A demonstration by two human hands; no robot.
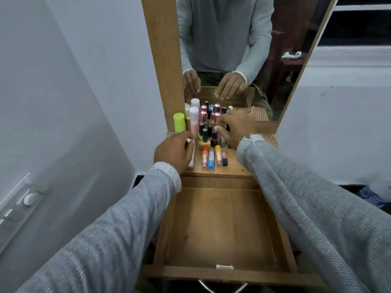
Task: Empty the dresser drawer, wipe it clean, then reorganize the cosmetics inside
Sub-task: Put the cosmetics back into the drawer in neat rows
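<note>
Drawer [220,225]: pulled fully out at the near edge, wooden, nothing lying on its bare floor; metal handle [222,287] on the front.

Dresser top [232,169]: wooden shelf just beyond the drawer, carrying the cosmetics.

Lip balm tubes [211,158]: four, lying side by side at the shelf's near edge, caps orange, blue, yellow and black.

Left hand [173,151]: at the shelf's left side, fingers curled round a pale, flat item; what the item is cannot be told.

Right hand [234,127]: reaching among the upright bottles, thumb and fingers closing on a small bottle; motion blur hides the exact pinch.

Nail polish bottles [206,134]: dark-capped, standing in a cluster between the hands.

Green tube [179,123] and pink bottle [194,121]: upright at the back left.

Woven cloth [269,139]: on the shelf, right of the right wrist.

Mirror [232,49]: behind the shelf, wood-framed, reflecting the person's grey sleeves and both hands.
</note>
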